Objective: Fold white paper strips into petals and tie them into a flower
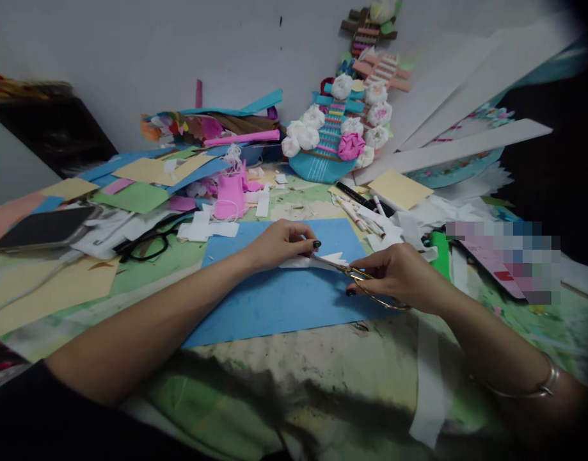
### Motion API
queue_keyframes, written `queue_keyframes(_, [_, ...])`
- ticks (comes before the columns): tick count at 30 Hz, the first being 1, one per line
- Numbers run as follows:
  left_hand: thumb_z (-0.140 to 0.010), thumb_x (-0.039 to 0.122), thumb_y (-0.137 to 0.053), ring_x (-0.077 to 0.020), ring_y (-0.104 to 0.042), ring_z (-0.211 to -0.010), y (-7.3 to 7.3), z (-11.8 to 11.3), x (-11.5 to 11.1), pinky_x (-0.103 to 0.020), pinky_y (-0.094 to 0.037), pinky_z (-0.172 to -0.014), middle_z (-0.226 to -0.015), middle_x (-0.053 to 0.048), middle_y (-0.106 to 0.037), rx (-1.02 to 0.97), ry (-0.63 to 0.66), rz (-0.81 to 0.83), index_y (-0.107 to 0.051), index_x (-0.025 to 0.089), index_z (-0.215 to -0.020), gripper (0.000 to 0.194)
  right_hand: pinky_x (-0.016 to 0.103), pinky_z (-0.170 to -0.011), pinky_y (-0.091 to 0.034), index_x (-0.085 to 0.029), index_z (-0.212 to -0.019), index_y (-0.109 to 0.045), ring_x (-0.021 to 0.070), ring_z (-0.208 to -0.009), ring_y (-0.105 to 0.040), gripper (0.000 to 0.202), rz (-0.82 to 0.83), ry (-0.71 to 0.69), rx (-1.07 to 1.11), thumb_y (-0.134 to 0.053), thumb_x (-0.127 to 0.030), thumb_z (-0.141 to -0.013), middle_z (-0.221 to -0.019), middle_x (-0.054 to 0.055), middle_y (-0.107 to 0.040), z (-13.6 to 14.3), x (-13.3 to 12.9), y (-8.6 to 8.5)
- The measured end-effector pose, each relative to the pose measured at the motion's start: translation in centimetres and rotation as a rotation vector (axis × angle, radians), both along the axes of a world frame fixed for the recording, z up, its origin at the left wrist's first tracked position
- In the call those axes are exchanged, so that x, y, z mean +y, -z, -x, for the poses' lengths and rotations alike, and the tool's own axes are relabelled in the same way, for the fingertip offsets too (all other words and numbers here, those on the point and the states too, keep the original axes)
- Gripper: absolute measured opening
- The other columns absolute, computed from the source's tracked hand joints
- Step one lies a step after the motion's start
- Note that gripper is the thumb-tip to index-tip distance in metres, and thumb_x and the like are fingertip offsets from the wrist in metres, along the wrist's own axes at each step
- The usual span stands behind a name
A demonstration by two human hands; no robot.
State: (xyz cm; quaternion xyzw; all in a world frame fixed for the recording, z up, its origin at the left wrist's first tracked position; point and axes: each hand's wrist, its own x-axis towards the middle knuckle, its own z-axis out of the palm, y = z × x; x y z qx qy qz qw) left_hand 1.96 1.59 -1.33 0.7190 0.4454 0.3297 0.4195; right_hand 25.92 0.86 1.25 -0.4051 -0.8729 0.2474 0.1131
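- Head view: two hands work over one large blue sheet [284, 301] that lies flat on the bench [322, 371].
- The left hand [279, 243] pinches one small white paper piece [317, 260] against the blue sheet; its grip is closed on the paper's left end, thumb and fingers together.
- The right hand [399, 275] holds one pair of gold scissors [351, 274], fingers curled through the handles; the blades point left and meet the white paper piece. How far the blades stand apart is hard to make out.
- One bracelet [538, 387] sits on the right wrist.
- One pink paper cup shape [230, 195] stands beyond the blue sheet, with white scraps [202, 227] just beside it.
- One dark phone [44, 227] lies at the far left, and one pair of black glasses [144, 246] lies near it.
- A few markers [358, 202] lie beside one yellow pad [399, 189]; their exact count is unclear.
- One blue paper craft with white and pink flowers [341, 131] leans on the wall [154, 57].
- Three long white strips [466, 147] slant across the upper right.
- One patch at the right is blurred out; the picture's corners are dark.
- The bench top is green, mottled and littered with coloured paper; the wall is plain pale grey.
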Motion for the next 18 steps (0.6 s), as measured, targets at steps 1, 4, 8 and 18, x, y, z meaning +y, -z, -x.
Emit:
queue_keyframes(1, [-0.080,0.030,-0.058,-0.0094,-0.058,-0.061,-0.01,-0.01,-0.01,-0.020,-0.041,-0.058,-0.070,-0.003,-0.066,-0.003,-0.001,0.003,-0.064,0.012,-0.079,0.019,0.024,-0.044,-0.013,-0.012,-0.070,-0.072,0.0059,-0.046,-0.023,0.042,0.002,0.003,0.000,-0.063,-0.053,-0.072,-0.046,-0.005,-0.032,0.00,-0.03,-0.02])
queue_keyframes(4, [-0.080,0.030,-0.058,-0.0094,-0.058,-0.061,-0.04,-0.04,-0.06,-0.021,-0.042,-0.059,-0.070,-0.003,-0.066,-0.011,-0.005,0.013,-0.064,0.013,-0.078,0.019,0.024,-0.044,-0.013,-0.013,-0.069,-0.072,0.0063,-0.047,-0.022,0.040,0.014,0.008,0.001,-0.063,-0.052,-0.071,-0.045,-0.005,-0.033,-0.01,-0.08,-0.05])
queue_keyframes(8, [-0.079,0.029,-0.058,-0.0093,-0.058,-0.062,-0.03,-0.06,-0.09,-0.021,-0.043,-0.060,-0.070,-0.003,-0.067,-0.029,-0.001,0.037,-0.064,0.013,-0.078,0.017,0.024,-0.044,-0.013,-0.013,-0.069,-0.072,0.0065,-0.048,-0.020,0.039,0.021,0.001,0.002,-0.064,-0.051,-0.071,-0.045,-0.005,-0.033,-0.03,-0.07,-0.06])
queue_keyframes(18, [-0.080,0.028,-0.058,-0.0113,-0.063,-0.065,0.03,-0.07,-0.05,-0.024,-0.048,-0.065,-0.071,-0.004,-0.069,-0.066,0.002,0.079,-0.064,0.013,-0.079,0.016,0.023,-0.042,-0.012,-0.013,-0.070,-0.073,0.0060,-0.046,-0.020,0.040,-0.031,0.004,-0.015,-0.063,-0.051,-0.073,-0.045,-0.005,-0.028,0.04,-0.10,0.00])
